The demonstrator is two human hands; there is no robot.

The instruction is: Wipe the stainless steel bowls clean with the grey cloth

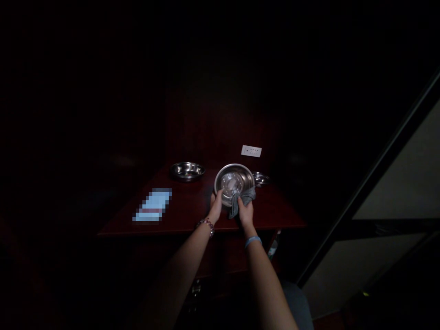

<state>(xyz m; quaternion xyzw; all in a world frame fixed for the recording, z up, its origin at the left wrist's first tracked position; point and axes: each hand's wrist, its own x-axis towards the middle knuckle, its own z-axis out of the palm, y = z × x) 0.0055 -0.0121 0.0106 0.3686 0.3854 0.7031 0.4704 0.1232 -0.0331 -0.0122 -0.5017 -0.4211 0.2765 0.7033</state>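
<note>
A shiny metal bowl (231, 179) is held tilted above the dark red table, its inside facing me. My left hand (216, 207) grips the bowl's lower left rim, thumb on the inner side. In my right hand (245, 211) is a grey cloth (248, 196), pressed against the lower right part of the bowl. The fingers behind the bowl and under the cloth are hidden.
Another metal bowl (187, 172) sits at the back left of the table (185, 215). Metalware (261, 178) lies behind the held bowl's right side. A blurred bright rectangle (153, 206) is at the left. A socket (251, 151) and a bottle (274, 247) show at the right.
</note>
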